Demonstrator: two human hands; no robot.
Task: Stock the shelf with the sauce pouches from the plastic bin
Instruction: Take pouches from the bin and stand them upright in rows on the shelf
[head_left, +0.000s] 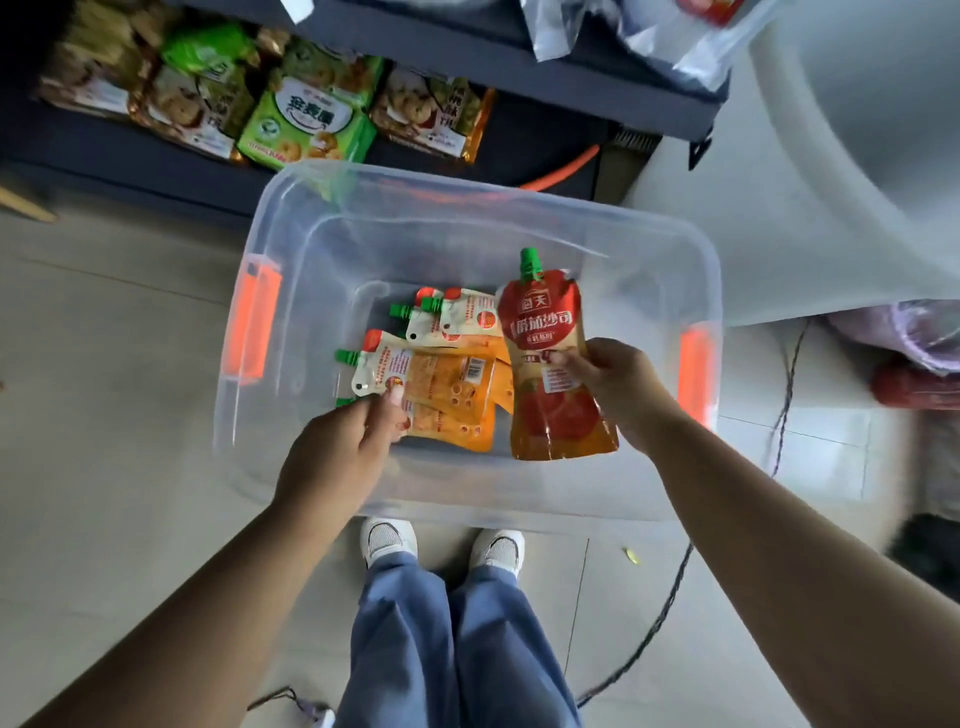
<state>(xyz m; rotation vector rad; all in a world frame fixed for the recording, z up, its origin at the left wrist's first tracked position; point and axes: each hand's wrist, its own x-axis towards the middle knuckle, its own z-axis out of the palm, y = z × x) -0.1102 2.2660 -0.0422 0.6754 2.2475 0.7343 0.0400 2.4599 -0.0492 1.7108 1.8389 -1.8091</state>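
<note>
Pale floor tiles (104, 415) fill most of the frame; a dark shelf (519, 135) runs across the top.

Head view:
- Shelf, upper left: snack bags (306, 124), green and brown packs, lying side by side on the lowest board. An orange hose (566, 169) shows under the shelf's right part.
- Frame centre: clear bin (467, 228) on the floor, just in front of the shelf, with an orange handle (252, 325) on its left end and another on its right end.
- Bin bottom: pouches (452, 379), orange and white with green caps, lying flat and overlapping, spouts pointing to frame left. Exact count cannot be told because of overlap.
- Left hand (343, 452): reaches into the bin from lower left; thumb and fingers pinch the near edge of the frontmost flat pouch, close to its cap end. Pouch lies on the pile.
- Right hand (618, 389): closed on a red pouch (550, 364), thumb on its label face. This one is upright, green cap up, above the bin's right half, clear of the pile.
- Lower centre: blue trousers (441, 639) and white shoes (389, 540), toes just beside the bin's near wall.
- Right of the legs: black cable (660, 613) trailing over the tiles.
- Upper right: large white curved surface; nature not determinable.
</note>
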